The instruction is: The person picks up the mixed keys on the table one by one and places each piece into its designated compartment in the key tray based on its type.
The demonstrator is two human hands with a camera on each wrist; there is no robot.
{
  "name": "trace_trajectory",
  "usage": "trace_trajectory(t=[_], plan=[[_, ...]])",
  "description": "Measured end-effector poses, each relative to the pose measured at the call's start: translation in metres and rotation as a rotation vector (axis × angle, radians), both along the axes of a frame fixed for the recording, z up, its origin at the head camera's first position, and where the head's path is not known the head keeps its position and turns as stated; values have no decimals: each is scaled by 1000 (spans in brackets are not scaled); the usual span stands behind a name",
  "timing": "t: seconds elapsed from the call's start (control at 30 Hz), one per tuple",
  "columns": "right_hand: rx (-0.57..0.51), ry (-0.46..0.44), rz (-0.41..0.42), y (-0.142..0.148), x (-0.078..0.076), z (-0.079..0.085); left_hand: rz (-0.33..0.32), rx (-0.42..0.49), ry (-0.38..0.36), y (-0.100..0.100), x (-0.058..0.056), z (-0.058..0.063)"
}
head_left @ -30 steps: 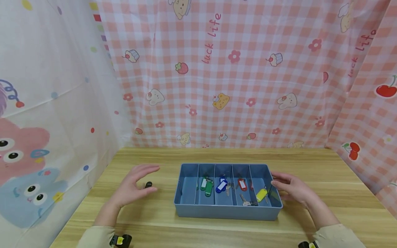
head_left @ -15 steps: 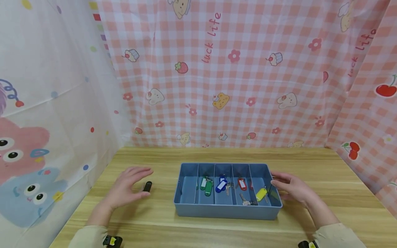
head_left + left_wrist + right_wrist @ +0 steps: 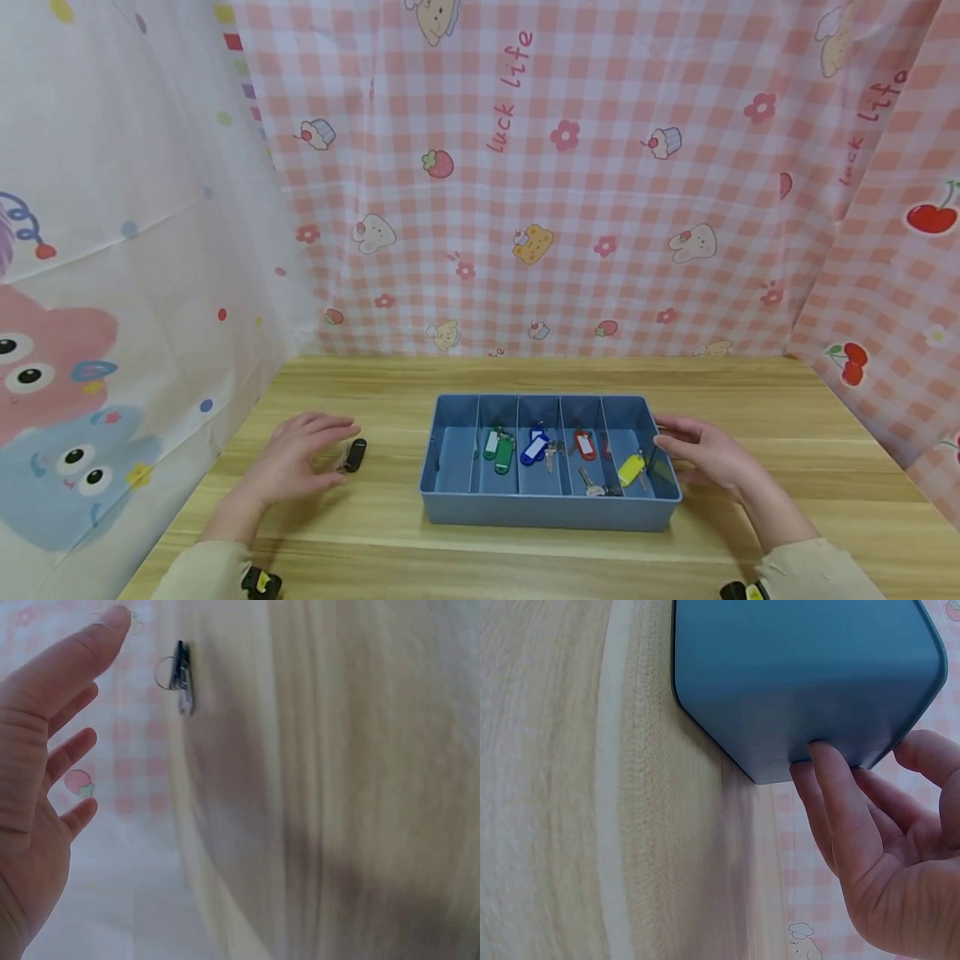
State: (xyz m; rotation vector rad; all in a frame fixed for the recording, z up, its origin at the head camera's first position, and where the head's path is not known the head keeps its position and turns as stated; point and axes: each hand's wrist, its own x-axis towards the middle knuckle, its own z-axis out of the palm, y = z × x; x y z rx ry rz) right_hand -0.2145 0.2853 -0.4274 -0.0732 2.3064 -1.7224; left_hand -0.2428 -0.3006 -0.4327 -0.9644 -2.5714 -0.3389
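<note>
In the head view my left hand hovers above the left of the table, thumb and fingers spread apart. Just beyond its fingertips lies a key ring with a black tag and metal keys; the left wrist view shows these keys apart from the hand. At the right end of a blue divided box, my right hand rests its fingertips against the outer wall, thumb at the rim. Tagged keys lie inside the box: green tags, blue tags, a red tag and a yellow tag.
The leftmost compartment of the box shows only its bare floor. Wood-grain table surrounds the box. A pink checked cloth hangs behind the table, and a white printed cloth at the left.
My left hand has drawn left and slightly toward me, uncovering more of the black-tagged keys. The right hand and the box have stayed where they were.
</note>
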Motion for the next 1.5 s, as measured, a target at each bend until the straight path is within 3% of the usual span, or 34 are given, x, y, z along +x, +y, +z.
trace_trajectory(t=[0.43,0.83,1.23,1.5], plan=[[0,0,0,0,0,0,8,-42,-72,-7,-7,-13],[0,-2,-3,0,0,0,-18,37,-109,-6,-12,-20],[-10,-5,-3,0,0,0,5,108,-240,-10,-14,-22],[-30,-16,3,0,-1,0,-34,154,-234,-12,-16,-26]])
